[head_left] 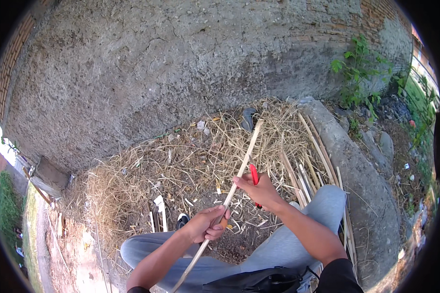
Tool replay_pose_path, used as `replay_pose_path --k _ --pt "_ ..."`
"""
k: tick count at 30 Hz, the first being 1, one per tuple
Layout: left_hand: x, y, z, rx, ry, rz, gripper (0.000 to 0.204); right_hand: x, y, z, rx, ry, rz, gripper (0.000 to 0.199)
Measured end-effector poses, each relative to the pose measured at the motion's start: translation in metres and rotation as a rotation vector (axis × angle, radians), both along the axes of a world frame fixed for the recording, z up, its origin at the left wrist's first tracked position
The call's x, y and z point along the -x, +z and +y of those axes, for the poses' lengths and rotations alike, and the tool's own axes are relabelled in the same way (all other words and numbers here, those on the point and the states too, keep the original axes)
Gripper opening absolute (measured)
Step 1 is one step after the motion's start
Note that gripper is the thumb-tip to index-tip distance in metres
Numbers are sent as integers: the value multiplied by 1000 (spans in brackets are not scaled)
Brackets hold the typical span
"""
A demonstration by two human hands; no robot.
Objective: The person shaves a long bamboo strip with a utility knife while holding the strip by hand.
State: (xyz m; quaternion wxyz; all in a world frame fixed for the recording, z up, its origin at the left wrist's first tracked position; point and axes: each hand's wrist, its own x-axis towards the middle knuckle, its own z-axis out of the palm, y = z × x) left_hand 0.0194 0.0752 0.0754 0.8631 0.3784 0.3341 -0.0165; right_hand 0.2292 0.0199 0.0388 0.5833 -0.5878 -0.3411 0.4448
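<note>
- Rough grey plastered wall [181, 63] rose behind a heap of dry straw [181, 161] on bare ground.
- Left hand [208, 224] was closed around the long, pale bamboo stick [243, 163], low on its length, with something orange showing under the fingers.
- That stick ran diagonally from between the knees, in grey trousers [298, 234], up over the straw.
- Right hand [259, 188] gripped a red-handled tool [253, 175] pressed against the stick; its blade was hidden.
- Trimming or shaving seemed under way; the next stroke called for a steady lower grip.
- Thin split slats [308, 171] lay beside a concrete curb [347, 161].
</note>
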Motion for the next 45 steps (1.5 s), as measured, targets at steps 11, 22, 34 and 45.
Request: replay_pose_path --k 11,22,34,45 --pt "1 4 9 -677 -203 21 45 -49 30 24 -103 -378 91 19" --pt "6 6 7 -365 -40 -66 34 -76 50 24 -169 -419 266 30" --pt "-30 19 61 -366 131 58 34 -15 25 57 -70 -7 16 25" --pt "-11 18 64 -292 45 23 42 -38 27 78 16 -156 237 23"
